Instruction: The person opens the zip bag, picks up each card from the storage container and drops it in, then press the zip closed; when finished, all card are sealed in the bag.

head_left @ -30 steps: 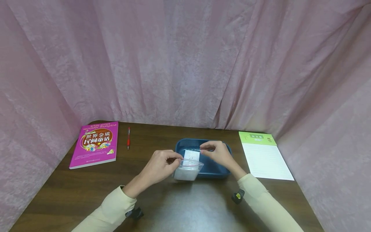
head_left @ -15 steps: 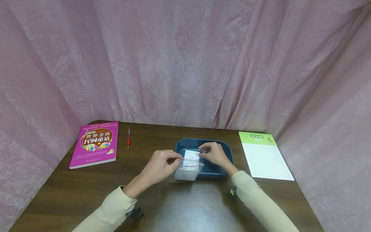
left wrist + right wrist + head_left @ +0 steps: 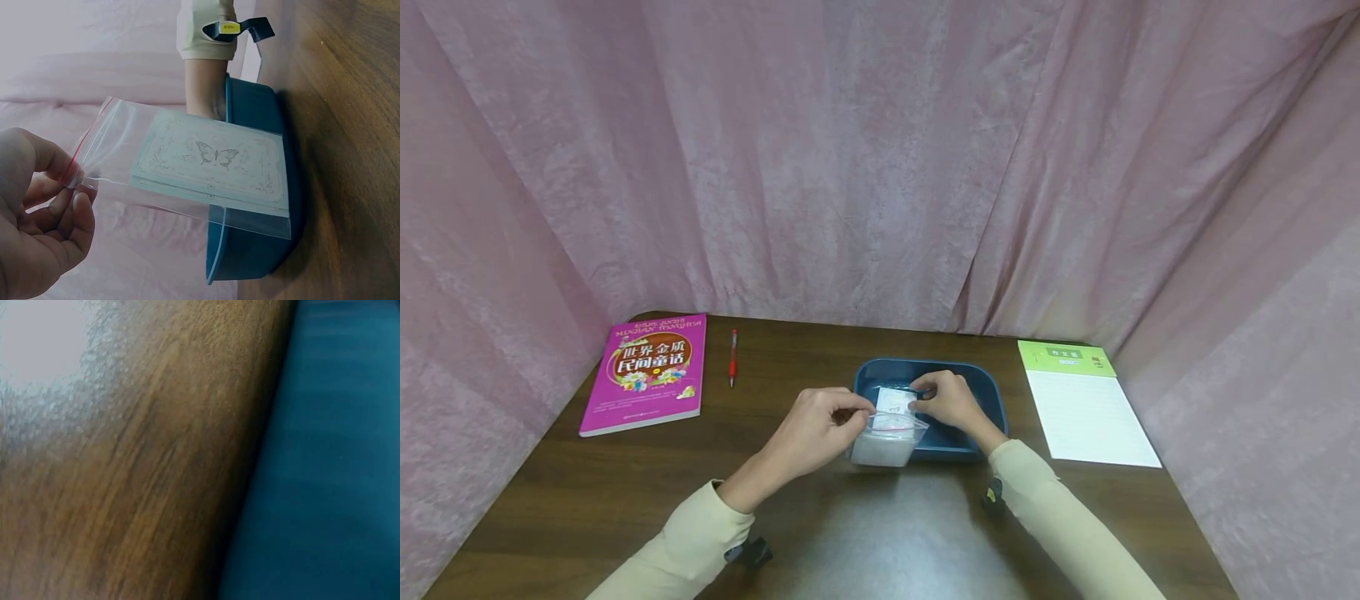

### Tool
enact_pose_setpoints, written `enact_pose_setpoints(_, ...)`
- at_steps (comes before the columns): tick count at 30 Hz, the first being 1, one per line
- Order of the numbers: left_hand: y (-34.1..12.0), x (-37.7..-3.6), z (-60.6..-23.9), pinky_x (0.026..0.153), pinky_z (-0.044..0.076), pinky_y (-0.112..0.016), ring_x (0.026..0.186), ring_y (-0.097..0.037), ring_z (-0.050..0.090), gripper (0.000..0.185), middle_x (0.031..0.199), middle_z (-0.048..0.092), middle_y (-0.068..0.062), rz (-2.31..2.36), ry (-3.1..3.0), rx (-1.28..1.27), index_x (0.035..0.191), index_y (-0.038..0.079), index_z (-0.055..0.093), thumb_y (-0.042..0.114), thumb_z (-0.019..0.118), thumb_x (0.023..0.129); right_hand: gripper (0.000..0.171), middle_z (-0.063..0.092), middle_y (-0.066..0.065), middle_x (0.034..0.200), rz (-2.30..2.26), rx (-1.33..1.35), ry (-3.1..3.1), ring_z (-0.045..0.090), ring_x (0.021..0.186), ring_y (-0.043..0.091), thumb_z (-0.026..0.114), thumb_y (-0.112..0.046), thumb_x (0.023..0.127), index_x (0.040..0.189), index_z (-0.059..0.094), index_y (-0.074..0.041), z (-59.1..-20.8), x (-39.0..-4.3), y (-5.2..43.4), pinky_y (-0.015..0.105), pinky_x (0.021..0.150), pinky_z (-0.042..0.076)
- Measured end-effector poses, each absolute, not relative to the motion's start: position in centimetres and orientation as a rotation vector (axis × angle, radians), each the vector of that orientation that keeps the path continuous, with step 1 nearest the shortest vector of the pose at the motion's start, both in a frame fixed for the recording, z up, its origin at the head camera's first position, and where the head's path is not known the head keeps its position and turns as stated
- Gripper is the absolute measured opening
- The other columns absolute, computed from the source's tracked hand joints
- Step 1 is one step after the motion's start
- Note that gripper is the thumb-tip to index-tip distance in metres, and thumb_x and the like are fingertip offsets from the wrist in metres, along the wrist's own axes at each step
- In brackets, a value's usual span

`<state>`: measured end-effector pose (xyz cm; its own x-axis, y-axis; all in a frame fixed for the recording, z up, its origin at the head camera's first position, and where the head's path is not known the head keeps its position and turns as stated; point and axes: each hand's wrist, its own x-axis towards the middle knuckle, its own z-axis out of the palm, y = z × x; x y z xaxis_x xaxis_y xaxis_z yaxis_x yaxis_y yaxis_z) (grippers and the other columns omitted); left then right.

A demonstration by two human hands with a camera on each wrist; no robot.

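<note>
Bag (image 3: 187, 169) hanging from left hand (image 3: 817, 431), pinching its corner; right hand (image 3: 950, 400) gripping card (image 3: 896, 402) at bag mouth; tray (image 3: 981, 379) lying beneath; pen (image 3: 732, 357), book (image 3: 647, 372) sitting far left.

Cream long sleeves (image 3: 685, 542), ribbed cuffs, black wrist-strap cameras (image 3: 748, 552) (one yellow-labelled), bare hands

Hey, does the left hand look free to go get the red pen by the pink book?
Probably not as things stand: the left hand pinches the clear zip bag at its corner. The table between it and the red pen looks bare, so only the bag hinders it.
</note>
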<state>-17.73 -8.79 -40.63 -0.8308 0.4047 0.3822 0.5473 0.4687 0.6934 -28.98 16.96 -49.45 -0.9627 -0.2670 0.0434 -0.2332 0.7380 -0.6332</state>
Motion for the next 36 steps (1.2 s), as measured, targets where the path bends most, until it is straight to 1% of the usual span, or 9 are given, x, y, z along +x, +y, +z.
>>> enact_pose_setpoints(8, -8.8, -17.8, -40.8, 0.061, 0.051, -0.023, 0.071, -0.007, 0.058, 0.016, 0.086, 0.071, 0.005, -1.288, -2.544, -0.829, 0.101, 0.01, 0.08, 0.008, 0.066, 0.094, 0.033, 0.075, 0.006, 0.112, -0.959, -0.433, 2.883, 0.068, 0.093, 0.019, 0.087, -0.019, 0.081, 0.113, 0.078, -0.013, -49.7, -29.2, 16.8, 0.037, 0.077, 0.057)
enact_pose_setpoints(12, -8.8, -17.8, -40.8, 0.061, 0.052, -0.023, 0.071, -0.007, 0.058, 0.016, 0.086, 0.071, 0.006, -1.295, -2.544, -0.827, 0.101, 0.01, 0.08, 0.009, 0.066, 0.094, 0.037, 0.075, 0.005, 0.108, -0.913, -0.469, 2.891, 0.063, 0.087, 0.017, 0.088, -0.02, 0.079, 0.114, 0.078, -0.012, -49.6, -29.0, 16.7, 0.034, 0.072, 0.053)
enact_pose_setpoints(14, -8.8, -17.8, -40.8, 0.061, 0.052, -0.023, 0.071, -0.007, 0.058, 0.016, 0.086, 0.071, 0.006, -1.296, -2.542, -0.829, 0.101, 0.01, 0.08, 0.008, 0.066, 0.094, 0.039, 0.074, 0.006, 0.104, -0.888, -0.502, 2.902, 0.061, 0.086, 0.019, 0.089, -0.02, 0.079, 0.115, 0.078, -0.011, -49.6, -29.0, 16.7, 0.036, 0.071, 0.052)
enact_pose_setpoints(16, -8.8, -17.8, -40.7, 0.06, 0.051, -0.022, 0.071, -0.007, 0.058, 0.016, 0.086, 0.071, 0.006, -1.294, -2.539, -0.833, 0.1, 0.01, 0.08, 0.008, 0.065, 0.094, 0.039, 0.074, 0.008, 0.105, -0.864, -0.534, 2.909, 0.062, 0.087, 0.021, 0.088, -0.019, 0.079, 0.115, 0.077, -0.01, -49.7, -28.9, 16.6, 0.038, 0.073, 0.053)
enact_pose_setpoints(21, -8.8, -17.7, -40.6, 0.059, 0.051, -0.022, 0.069, -0.007, 0.057, 0.016, 0.085, 0.071, 0.005, -1.289, -2.535, -0.841, 0.1, 0.009, 0.08, 0.008, 0.065, 0.094, 0.038, 0.073, 0.013, 0.118, -0.851, -0.582, 2.901, 0.067, 0.1, 0.027, 0.086, -0.015, 0.081, 0.117, 0.076, -0.008, -49.9, -28.9, 16.7, 0.045, 0.085, 0.057)
enact_pose_setpoints(23, -8.8, -17.7, -40.6, 0.059, 0.051, -0.022, 0.07, -0.007, 0.057, 0.016, 0.085, 0.071, 0.005, -1.292, -2.54, -0.837, 0.1, 0.009, 0.08, 0.008, 0.065, 0.094, 0.037, 0.073, 0.014, 0.119, -0.863, -0.599, 2.901, 0.068, 0.101, 0.027, 0.086, -0.014, 0.081, 0.116, 0.076, -0.007, -49.9, -28.8, 16.6, 0.046, 0.086, 0.057)
enact_pose_setpoints(26, -8.8, -17.6, -40.5, 0.06, 0.051, -0.022, 0.07, -0.007, 0.057, 0.017, 0.086, 0.072, 0.005, -1.293, -2.549, -0.828, 0.101, 0.009, 0.08, 0.008, 0.065, 0.094, 0.037, 0.074, 0.013, 0.113, -0.887, -0.61, 2.917, 0.067, 0.098, 0.027, 0.087, -0.011, 0.079, 0.114, 0.076, -0.007, -49.8, -28.8, 16.6, 0.045, 0.084, 0.056)
enact_pose_setpoints(30, -8.8, -17.6, -40.4, 0.061, 0.052, -0.023, 0.071, -0.008, 0.058, 0.017, 0.087, 0.072, 0.004, -1.299, -2.563, -0.821, 0.102, 0.008, 0.08, 0.008, 0.065, 0.095, 0.036, 0.071, 0.006, 0.1, -0.946, -0.579, 2.936, 0.063, 0.093, 0.025, 0.089, -0.009, 0.076, 0.11, 0.077, -0.008, -49.6, -28.9, 16.5, 0.04, 0.08, 0.054)
enact_pose_setpoints(36, -8.8, -17.4, -40.3, 0.06, 0.052, -0.023, 0.071, -0.01, 0.057, 0.016, 0.088, 0.072, 0.004, -1.304, -2.587, -0.8, 0.103, 0.008, 0.08, 0.009, 0.065, 0.095, 0.027, 0.07, 0.003, 0.092, -1.077, -0.484, 2.887, 0.064, 0.085, 0.02, 0.086, -0.006, 0.079, 0.104, 0.078, -0.009, -48.9, -28.8, 16.6, 0.034, 0.074, 0.055)
